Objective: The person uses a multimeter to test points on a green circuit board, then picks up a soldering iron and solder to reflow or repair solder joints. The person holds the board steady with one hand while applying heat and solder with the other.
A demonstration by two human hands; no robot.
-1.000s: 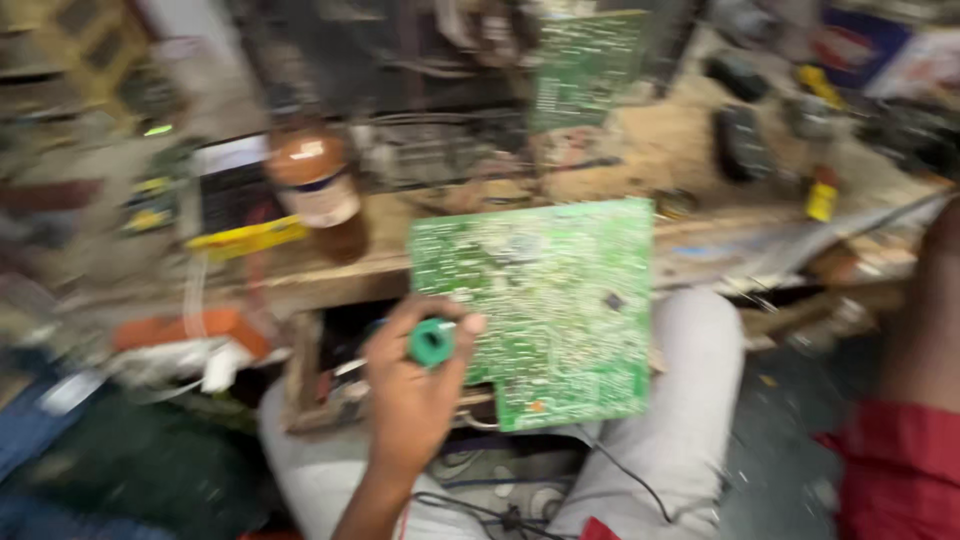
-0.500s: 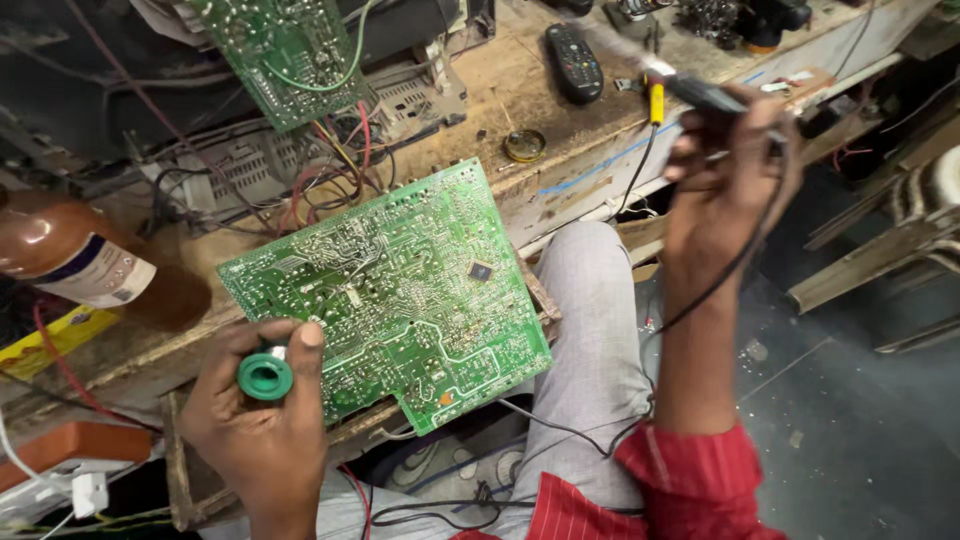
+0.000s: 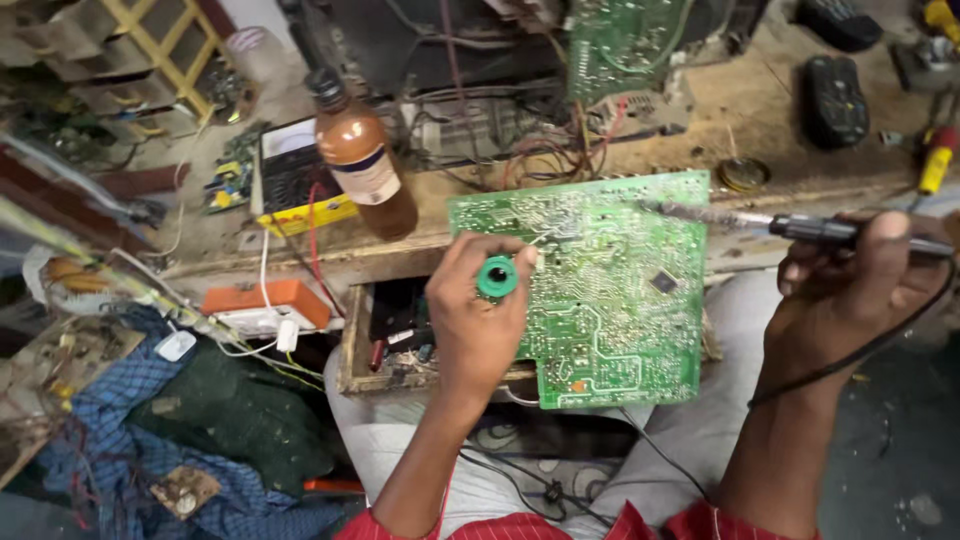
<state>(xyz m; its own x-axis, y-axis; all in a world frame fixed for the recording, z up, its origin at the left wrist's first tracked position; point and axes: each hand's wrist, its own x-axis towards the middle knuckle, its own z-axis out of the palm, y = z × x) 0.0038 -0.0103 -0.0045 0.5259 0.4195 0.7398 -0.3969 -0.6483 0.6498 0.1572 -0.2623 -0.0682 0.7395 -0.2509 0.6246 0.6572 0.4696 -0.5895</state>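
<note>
Solder work fills the middle of the view. The left hand point(image 3: 478, 320) is curled shut around a small green solder spool point(image 3: 497, 277), pinched between thumb and fingers, with a thin strand of solder running up from it onto the green circuit board point(image 3: 610, 300). That board lies solder side up across the person's lap, its top edge against the front of the wooden workbench point(image 3: 700, 130), its left part over an open wooden drawer point(image 3: 380, 350) with small parts inside.

The right hand point(image 3: 850, 295) is closed in a fist around the dark handle of a soldering iron point(image 3: 800, 228); the metal tip points left and hovers over the board's upper right corner, and whether it touches cannot be told. A black cord falls from the handle across the wrist.

On the bench behind the board stands a brown bottle point(image 3: 362, 160) with a pale label, beside a yellow-edged multimeter point(image 3: 295, 180). A second green board point(image 3: 625, 40) leans upright further back, and a black remote point(image 3: 835, 100) lies to the right. An orange box point(image 3: 265, 300) sits left of the drawer.
</note>
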